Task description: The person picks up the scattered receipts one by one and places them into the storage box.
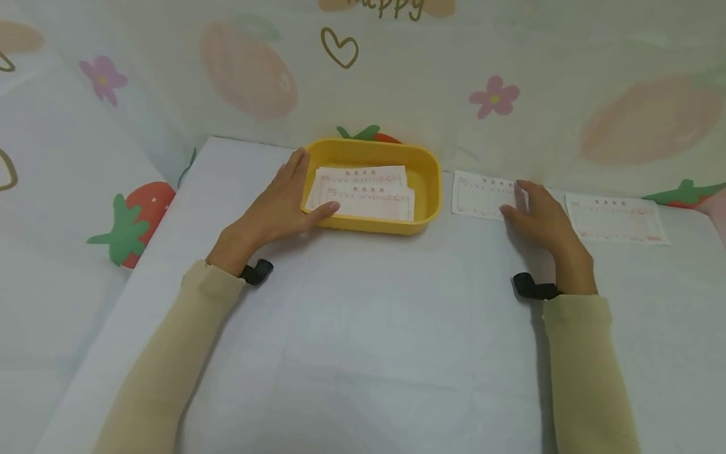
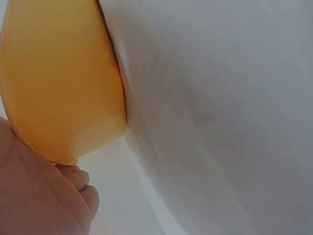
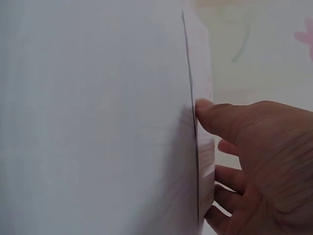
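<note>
A yellow plastic basket (image 1: 433, 183) stands near the table's back edge, holding two overlapping white receipt slips (image 1: 368, 200) printed in red. My left hand (image 1: 278, 205) grips its left end, the thumb over the near rim and the fingers along the outer side. The left wrist view shows the basket's outer wall (image 2: 63, 78) against my palm. To the right, a receipt slip (image 1: 479, 195) lies on the table, partly covered by my right hand (image 1: 541, 221). My thumb (image 3: 210, 115) holds its near edge, and the other fingers bend at its far edge.
Another receipt slip (image 1: 615, 217) lies right of my right hand. The white-covered table (image 1: 368, 315) ends at a hanging cloth (image 1: 408, 82) with strawberries and flowers. A similar cloth lies past the left edge.
</note>
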Demonstrator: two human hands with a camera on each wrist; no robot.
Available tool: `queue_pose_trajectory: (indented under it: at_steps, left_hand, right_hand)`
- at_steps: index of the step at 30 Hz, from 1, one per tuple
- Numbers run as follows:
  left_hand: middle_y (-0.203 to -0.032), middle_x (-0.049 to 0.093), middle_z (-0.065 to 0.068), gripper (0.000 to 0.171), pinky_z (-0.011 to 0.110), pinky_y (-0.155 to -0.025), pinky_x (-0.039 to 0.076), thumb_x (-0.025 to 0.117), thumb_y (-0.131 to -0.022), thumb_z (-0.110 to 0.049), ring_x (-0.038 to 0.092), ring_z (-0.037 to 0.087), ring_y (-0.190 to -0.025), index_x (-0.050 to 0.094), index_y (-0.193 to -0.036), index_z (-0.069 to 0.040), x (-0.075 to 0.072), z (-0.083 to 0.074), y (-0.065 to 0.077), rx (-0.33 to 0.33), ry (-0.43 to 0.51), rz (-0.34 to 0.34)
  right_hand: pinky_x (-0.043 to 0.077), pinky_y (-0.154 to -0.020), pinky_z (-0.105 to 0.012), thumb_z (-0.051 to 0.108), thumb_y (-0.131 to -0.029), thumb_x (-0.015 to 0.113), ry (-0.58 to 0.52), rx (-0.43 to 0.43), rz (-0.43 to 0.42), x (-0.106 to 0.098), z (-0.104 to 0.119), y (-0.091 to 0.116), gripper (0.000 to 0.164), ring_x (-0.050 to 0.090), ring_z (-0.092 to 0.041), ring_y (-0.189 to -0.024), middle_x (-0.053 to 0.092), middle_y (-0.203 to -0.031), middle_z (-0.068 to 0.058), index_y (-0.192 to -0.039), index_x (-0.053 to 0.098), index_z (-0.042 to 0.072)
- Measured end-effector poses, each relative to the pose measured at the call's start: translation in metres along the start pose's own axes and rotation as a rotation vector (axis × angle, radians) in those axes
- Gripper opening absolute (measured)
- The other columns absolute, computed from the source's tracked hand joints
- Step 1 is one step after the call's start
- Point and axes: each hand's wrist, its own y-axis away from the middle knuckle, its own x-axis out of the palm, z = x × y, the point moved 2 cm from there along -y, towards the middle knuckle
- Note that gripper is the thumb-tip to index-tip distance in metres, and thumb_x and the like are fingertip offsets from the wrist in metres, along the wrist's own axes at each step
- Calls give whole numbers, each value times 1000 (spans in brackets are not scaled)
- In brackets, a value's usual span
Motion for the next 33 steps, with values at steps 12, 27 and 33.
queue_pose_trajectory:
  at_steps: [12, 27, 33]
  left_hand:
    - [-179, -19, 4, 120, 47, -139, 3, 46, -94, -82, -7, 27, -169, -18, -168, -12, -1, 0, -1, 0, -2, 3]
    - [-179, -18, 5, 119, 48, -139, 4, 46, -95, -80, -6, 28, -169, -17, -168, -11, -1, -2, 1, -8, -4, 3]
    - [-179, -18, 5, 120, 48, -139, 4, 46, -95, -81, -5, 29, -169, -16, -169, -11, -2, -2, 0, -21, -8, 7]
  right_hand:
    - [23, -128, -72, 27, -104, 64, -14, 24, -126, -2, 4, 3, 79, 25, -55, -157, 27, -170, -32, -168, 24, 4]
    - [44, -111, -69, 20, -105, 49, -76, 50, -218, -18, 6, 17, 51, 52, -52, -135, 55, -148, -37, -146, 56, -10]
    - [53, -79, -47, 22, -107, 52, -41, -11, -242, -31, 15, 28, 48, 57, -41, -107, 63, -136, -35, -144, 59, -8]
